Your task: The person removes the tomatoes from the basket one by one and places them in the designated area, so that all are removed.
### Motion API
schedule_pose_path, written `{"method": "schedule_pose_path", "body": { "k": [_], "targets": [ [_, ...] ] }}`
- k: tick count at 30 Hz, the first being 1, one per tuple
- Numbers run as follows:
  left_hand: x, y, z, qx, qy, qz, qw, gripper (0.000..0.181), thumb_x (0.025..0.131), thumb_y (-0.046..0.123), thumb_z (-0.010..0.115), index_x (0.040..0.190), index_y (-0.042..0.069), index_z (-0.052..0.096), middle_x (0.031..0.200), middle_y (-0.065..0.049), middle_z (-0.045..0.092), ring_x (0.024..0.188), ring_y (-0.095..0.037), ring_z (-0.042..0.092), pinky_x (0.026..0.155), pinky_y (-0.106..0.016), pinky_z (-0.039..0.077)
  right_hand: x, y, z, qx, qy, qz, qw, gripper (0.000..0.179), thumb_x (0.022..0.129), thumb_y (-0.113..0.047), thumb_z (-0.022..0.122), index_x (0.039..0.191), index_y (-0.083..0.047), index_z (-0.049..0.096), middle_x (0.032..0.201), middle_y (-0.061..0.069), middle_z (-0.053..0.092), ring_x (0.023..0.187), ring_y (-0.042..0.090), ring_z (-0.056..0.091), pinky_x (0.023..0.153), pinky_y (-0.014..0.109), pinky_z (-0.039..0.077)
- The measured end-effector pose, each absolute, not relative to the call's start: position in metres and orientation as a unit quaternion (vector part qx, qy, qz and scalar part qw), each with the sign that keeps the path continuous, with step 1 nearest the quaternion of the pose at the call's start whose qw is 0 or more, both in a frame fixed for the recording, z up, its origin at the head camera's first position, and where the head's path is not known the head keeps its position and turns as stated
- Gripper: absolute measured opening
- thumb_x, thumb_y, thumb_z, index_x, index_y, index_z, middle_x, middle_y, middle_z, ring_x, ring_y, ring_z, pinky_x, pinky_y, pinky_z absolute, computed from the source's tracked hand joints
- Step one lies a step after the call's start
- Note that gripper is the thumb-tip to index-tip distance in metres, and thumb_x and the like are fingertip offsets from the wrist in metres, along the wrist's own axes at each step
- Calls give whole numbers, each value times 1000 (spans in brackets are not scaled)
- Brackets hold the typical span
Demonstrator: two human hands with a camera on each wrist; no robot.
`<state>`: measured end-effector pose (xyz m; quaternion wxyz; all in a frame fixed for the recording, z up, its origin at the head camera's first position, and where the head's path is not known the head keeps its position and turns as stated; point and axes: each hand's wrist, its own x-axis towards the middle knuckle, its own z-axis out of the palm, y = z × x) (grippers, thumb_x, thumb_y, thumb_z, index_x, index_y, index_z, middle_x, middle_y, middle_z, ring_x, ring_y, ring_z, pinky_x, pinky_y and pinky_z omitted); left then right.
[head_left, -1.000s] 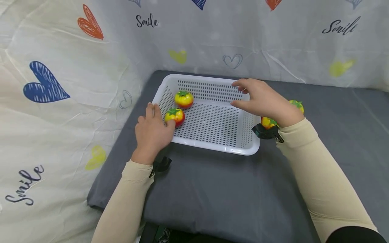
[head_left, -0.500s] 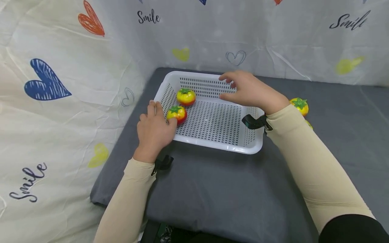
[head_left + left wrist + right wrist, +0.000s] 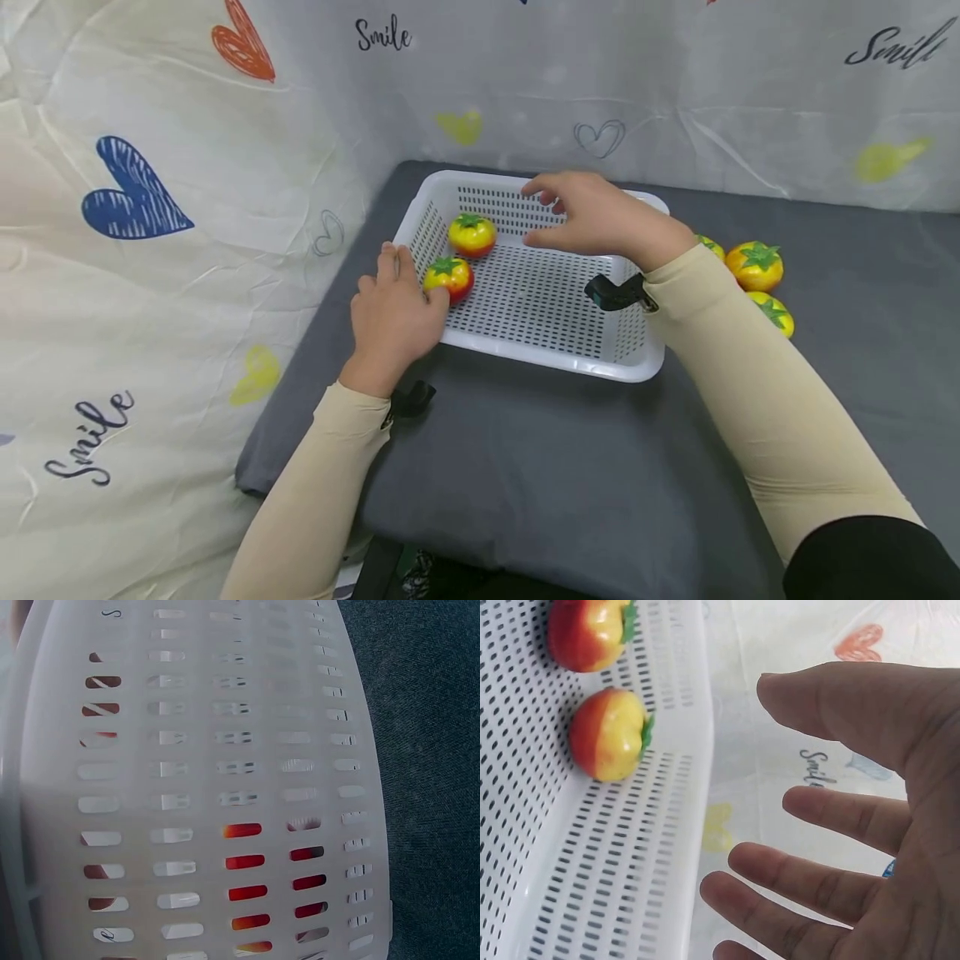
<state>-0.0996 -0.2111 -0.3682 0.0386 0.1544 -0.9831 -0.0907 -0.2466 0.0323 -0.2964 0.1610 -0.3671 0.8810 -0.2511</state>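
Two red and yellow toy tomatoes with green leafy tops, a far one (image 3: 472,237) and a near one (image 3: 450,277), sit at the left end of a white slotted plastic basket (image 3: 555,360). My left hand (image 3: 396,321) lies at the basket's left front corner. Its fingers stretch along the rim, and its thumb is beside the near tomato. Above the back right part of the basket hovers my right hand (image 3: 600,215), thumb and fingers apart with nothing between them. In the right wrist view its fingers (image 3: 810,881) are spread and loosely bent, apart from the tomatoes.
Several more toy tomatoes (image 3: 756,265) lie on the table right of the basket, partly hidden by the right sleeve. A dark grey cloth (image 3: 555,467) covers the table. Behind and to the left hangs a pale curtain (image 3: 525,92) printed with hearts.
My right hand has moved left, further over the basket, uncovering tomatoes on the table to the right. The left hand keeps its place on the rim. The head view has shifted slightly.
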Motion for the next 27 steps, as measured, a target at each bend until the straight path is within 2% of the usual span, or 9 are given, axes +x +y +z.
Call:
{"method": "schedule_pose_path", "body": {
  "k": [10,15,27],
  "targets": [
    [-98,-215,-370,158,-982,-94,45,80,97,41,46,162,-2,32,170,-23,26,99,-45,49,91,-58,47,-254,2,-301,-385,875,-238,171,68,95,-35,74,153,-9,51,146,22,58,130,39,59,107,55,50],
    [-98,-216,-368,161,-981,-97,36,80,97,41,45,163,-2,31,171,-21,24,106,-47,48,95,-59,46,-259,-10,-300,-394,872,-230,177,67,95,-35,74,153,-9,51,145,22,59,128,38,59,107,54,50],
    [-102,-215,-367,154,-983,-90,34,81,96,41,46,163,-1,31,171,-21,25,105,-45,50,93,-57,48,-267,-32,-312,-400,860,-218,229,65,96,-31,72,154,-8,50,149,23,55,133,40,56,109,54,50]
  ]
}}
